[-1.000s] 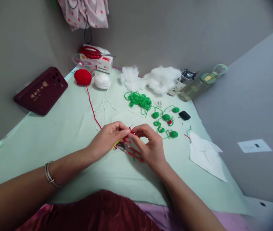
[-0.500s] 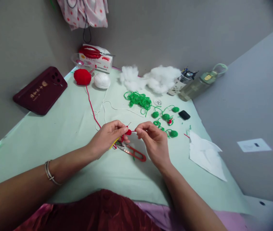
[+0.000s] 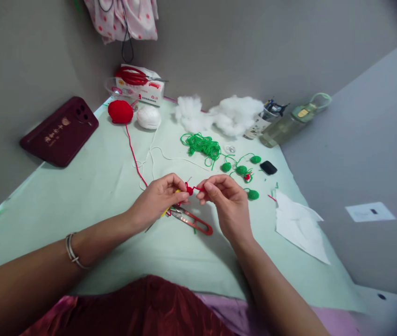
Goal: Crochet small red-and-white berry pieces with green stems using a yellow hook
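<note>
My left hand [image 3: 165, 198] pinches a small red crocheted piece [image 3: 190, 190] between thumb and fingers. A yellow-handled tool [image 3: 166, 211], mostly hidden, lies against that palm. My right hand [image 3: 224, 198] is closed on a short red yarn end [image 3: 198, 188] that leads from the piece. Below the hands, thread snips with an orange handle [image 3: 198, 224] lie on the cloth. A red yarn strand [image 3: 133, 156] runs from the red ball [image 3: 120, 112] toward my left hand.
Beyond the hands are a white yarn ball [image 3: 148, 117], white stuffing [image 3: 236, 115], green yarn [image 3: 203, 145] and small green crocheted balls [image 3: 241, 170]. A bottle [image 3: 285, 125] stands back right, white paper [image 3: 298, 224] lies right, and a dark red phone [image 3: 60, 132] leans left.
My right hand has moved slightly right, its fingers shifting on the red yarn end. The red piece has shifted a little right, and my left fingers have changed their hold.
</note>
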The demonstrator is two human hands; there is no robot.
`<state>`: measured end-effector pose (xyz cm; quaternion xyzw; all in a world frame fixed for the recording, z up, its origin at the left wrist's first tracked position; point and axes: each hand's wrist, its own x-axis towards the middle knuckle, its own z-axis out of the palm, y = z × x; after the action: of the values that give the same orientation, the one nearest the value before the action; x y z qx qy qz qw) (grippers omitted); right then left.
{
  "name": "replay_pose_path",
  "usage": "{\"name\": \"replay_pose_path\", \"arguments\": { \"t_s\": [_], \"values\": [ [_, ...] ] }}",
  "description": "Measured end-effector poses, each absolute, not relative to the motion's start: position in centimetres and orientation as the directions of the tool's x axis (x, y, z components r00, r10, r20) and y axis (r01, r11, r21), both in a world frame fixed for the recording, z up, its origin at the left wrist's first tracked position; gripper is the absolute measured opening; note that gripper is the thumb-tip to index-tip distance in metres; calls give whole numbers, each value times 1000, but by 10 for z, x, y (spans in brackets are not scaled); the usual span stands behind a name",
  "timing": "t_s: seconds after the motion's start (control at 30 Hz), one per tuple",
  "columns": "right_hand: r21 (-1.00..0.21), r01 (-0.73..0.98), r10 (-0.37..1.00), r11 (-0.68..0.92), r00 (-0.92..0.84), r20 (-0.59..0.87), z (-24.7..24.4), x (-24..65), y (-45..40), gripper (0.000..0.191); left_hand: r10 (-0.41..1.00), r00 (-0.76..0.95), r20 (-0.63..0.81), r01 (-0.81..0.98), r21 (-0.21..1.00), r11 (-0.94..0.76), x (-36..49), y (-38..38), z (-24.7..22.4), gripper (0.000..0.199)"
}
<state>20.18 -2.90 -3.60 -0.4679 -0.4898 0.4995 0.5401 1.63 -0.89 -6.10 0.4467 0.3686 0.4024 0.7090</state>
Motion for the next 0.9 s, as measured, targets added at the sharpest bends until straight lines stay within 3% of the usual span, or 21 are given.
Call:
{"name": "replay_pose_path", "arguments": {
  "t_s": [0.17,0.33,0.43,0.53,0.67,0.8,0.9],
  "values": [
    [-998,-44,999,37,-19,38,-34,206,-28,17,915,378,-137,-257,935,246,15,-7,-65,20],
    [-962,262,997,79,-34,72,-37,207,-29,17,921,365,-134,-183,960,213,13,-7,-64,6],
    [-857,488,986,166,-101,134,-43,209,-29,7,916,368,-161,-118,969,218,13,-6,-61,8],
    [-766,602,974,224,-152,166,-45,211,-28,12,927,339,-162,-90,975,203,13,-6,-58,10],
    [-808,537,970,242,-112,216,-37,210,-29,13,942,308,-132,-43,987,152,13,-7,-58,11],
    [-898,400,982,182,-128,142,-31,203,-34,15,948,312,-61,42,998,51,13,-8,-58,17],
    [-883,391,962,258,-189,197,-35,198,-38,10,941,328,-79,26,997,75,14,-8,-58,22]
  ]
}}
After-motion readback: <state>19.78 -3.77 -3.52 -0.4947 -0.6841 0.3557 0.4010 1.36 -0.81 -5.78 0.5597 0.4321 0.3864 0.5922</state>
